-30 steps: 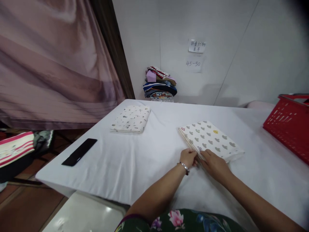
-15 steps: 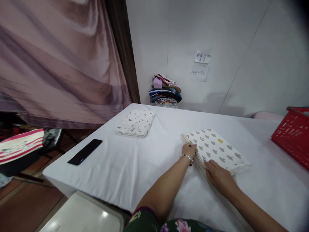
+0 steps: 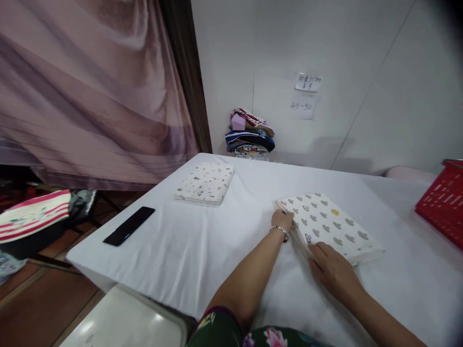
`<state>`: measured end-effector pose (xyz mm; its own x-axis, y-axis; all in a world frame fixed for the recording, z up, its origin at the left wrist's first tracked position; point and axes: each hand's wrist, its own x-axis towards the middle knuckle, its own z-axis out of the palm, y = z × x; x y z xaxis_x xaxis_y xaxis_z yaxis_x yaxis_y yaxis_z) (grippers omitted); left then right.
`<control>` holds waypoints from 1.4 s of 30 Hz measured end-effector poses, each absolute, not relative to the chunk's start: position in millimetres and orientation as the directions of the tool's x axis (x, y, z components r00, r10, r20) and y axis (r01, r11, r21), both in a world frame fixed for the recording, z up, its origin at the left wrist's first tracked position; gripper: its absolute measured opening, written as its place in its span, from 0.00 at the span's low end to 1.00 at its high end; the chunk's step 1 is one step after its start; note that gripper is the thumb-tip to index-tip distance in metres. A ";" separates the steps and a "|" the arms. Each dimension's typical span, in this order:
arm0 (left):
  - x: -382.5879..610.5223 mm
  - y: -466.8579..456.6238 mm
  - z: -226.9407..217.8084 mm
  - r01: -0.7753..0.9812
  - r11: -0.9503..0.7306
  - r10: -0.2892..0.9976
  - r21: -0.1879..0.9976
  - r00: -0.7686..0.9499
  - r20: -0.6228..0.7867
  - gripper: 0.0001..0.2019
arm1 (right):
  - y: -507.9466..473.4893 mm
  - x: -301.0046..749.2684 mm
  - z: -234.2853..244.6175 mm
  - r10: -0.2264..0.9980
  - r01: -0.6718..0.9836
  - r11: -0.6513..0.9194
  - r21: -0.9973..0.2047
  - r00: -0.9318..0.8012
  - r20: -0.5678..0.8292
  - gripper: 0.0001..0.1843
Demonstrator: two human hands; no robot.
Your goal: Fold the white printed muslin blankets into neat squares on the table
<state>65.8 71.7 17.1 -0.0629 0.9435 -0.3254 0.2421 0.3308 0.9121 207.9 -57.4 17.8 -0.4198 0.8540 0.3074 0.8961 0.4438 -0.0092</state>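
Note:
A folded white cloth (image 3: 327,224) printed with grey mouse-head shapes lies on the white-covered table (image 3: 231,231), right of the middle. My left hand (image 3: 282,221), with a bracelet at its wrist, is closed on the cloth's left edge, fingers partly hidden. Lower down the same edge, my right hand (image 3: 334,270) grips the near corner, thumb and fingers around the layers. Another folded white cloth (image 3: 206,183) with small dark prints rests flat toward the table's far left, apart from both hands.
A black phone-like slab (image 3: 129,225) lies near the left table edge. At the right edge stands a red basket (image 3: 441,202). Folded fabrics (image 3: 250,134) are piled by the wall. A pale stool (image 3: 126,318) sits below the near left edge; a pink curtain (image 3: 90,96) hangs left.
The view has shifted slightly, so most things sit a little differently in the frame. Both hands keep their hold on the mouse-print cloth, which has barely moved on the table.

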 end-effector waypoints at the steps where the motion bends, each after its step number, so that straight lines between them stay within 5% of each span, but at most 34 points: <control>1: 65.3 74.9 16.6 0.243 0.323 0.946 0.915 -0.075 -0.315 0.12 | -58.0 209.2 16.3 0.840 0.888 0.459 -0.019 -0.427 0.333 0.14; 7: 65.3 91.4 14.4 0.266 0.301 0.952 0.916 -0.144 -0.271 0.11 | -59.9 216.1 9.4 0.806 0.875 0.482 -0.041 -0.425 0.413 0.14; 25: 56.2 96.5 11.9 0.324 0.224 0.969 0.919 -0.179 -0.173 0.09 | -58.9 218.5 15.1 0.858 0.877 0.473 -0.085 -0.436 0.272 0.17; 32: 52.7 102.7 8.3 0.306 0.229 0.970 0.924 -0.147 -0.192 0.09 | -60.3 222.8 6.7 0.859 0.874 0.463 -0.146 -0.402 0.317 0.17; 42: 52.7 113.0 -11.5 0.199 0.287 0.950 0.937 -0.182 -0.252 0.10 | -61.0 223.7 7.3 0.832 0.869 0.487 -0.088 -0.430 0.351 0.17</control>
